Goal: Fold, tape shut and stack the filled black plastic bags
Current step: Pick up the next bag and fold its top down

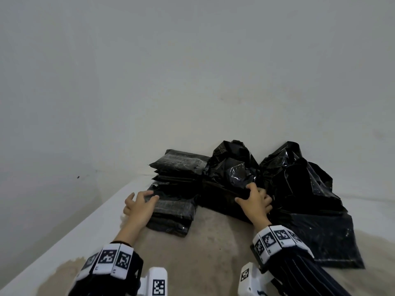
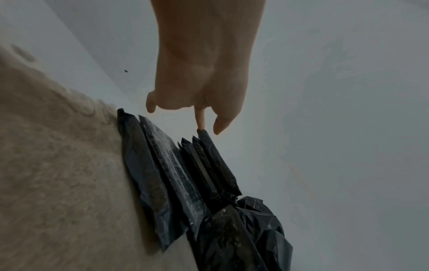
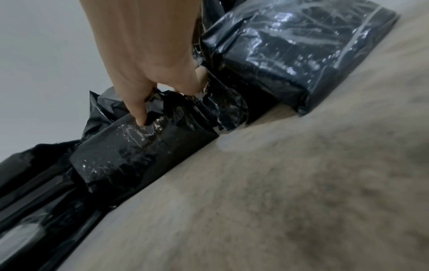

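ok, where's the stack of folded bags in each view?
Head: stack of folded bags left of centre, left hand resting on its near-left edge.
Left wrist: stack centre, one fingertip touching its top bag.
Right wrist: cannot tell; only bags by the right hand.
Shared landmark: beige blanket.

Both arms are reaching forward, each wrist wearing a band of black-and-white markers. The left hand [image 1: 140, 205] is lying palm down with its fingers [image 2: 200, 119] spread and nearly straight, fingertips touching down. The right hand [image 1: 255, 199] is arching over, its fingers [image 3: 137, 108] curling downward and gripping, thumb pressing in alongside.
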